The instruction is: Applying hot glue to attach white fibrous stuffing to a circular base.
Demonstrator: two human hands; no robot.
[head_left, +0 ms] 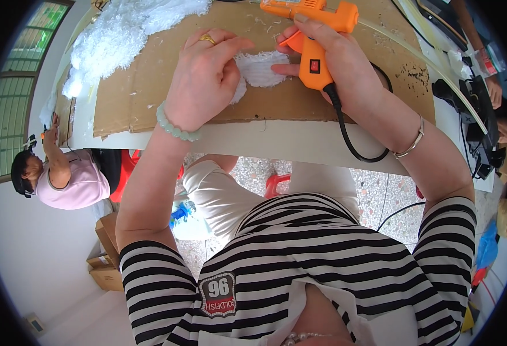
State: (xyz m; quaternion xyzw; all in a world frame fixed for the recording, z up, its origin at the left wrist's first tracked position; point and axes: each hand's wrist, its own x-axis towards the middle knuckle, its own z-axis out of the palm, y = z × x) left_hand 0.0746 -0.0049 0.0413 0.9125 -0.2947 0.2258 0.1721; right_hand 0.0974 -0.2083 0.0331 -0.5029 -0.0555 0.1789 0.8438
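Note:
My right hand [340,63] is wrapped round the handle of an orange hot glue gun [314,63], with a finger at its trigger and the nozzle toward the left. A long pale glue stick [403,43] sticks out of the gun's back. Below the nozzle, a small white ribbed fabric piece [263,70] lies flat on a sheet of cardboard [149,92]. One fingertip of my right hand reaches the fabric's right edge. My left hand [207,75] is curled at the fabric's left edge, fingers bent together; whatever is between its fingertips is hidden.
A heap of white frilly fabric [121,43] covers the table's far left. The gun's black cord [346,130] loops over the front edge. Power adapters [475,130] crowd the right side. Another person [72,179] works at left; another person's hand [494,92] shows at right.

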